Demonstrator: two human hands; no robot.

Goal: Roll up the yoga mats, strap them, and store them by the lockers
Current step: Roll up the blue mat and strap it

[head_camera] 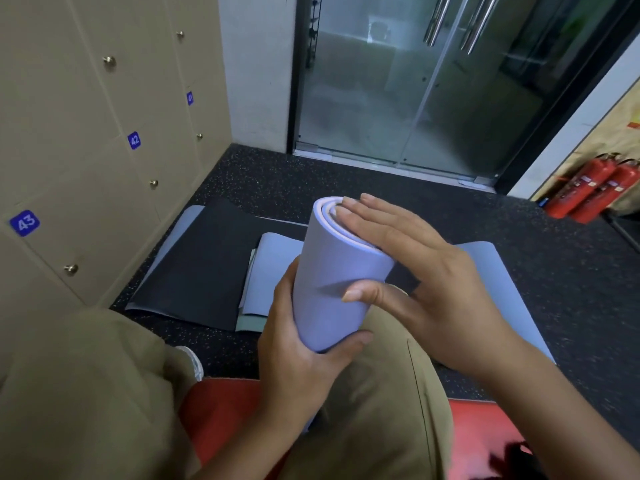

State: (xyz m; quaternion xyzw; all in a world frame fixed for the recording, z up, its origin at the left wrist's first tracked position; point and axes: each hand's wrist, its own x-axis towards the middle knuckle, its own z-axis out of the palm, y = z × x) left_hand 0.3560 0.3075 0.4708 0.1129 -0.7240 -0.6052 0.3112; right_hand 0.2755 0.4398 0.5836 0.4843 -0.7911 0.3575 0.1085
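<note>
**Lavender mat rolled up and in hand, the other mats flat by the lockers**

Closest to the camera you get khaki trousers (363, 403) over the knees, and something red (221, 403) on the floor under them; a bit of white shoe (194, 362) peeks out on the left.

Just above the knees is the rolled lavender mat (332, 282), standing roughly upright and tipped a little away from the camera, so you can see the spiral of its top end; the left hand (298, 344) grips the lower part of the roll, fingers behind and thumb curled across the front; the right hand (415, 268) lies flat on the top end with straight fingers over the spiral, thumb touching the side of the roll, so it's pressing and not really clutching.

Past the roll, on the dark speckled floor (381, 181), a dark mat (197, 265) lies flat next to the lockers (79, 140); a pale blue mat (273, 271) lies just beside it, partly folded; another bluish mat (491, 268) sticks out behind the right wrist.

Further off there are glass doors (398, 88) straight ahead, and two red fire extinguishers (595, 188) lean by the wall on the right.
</note>
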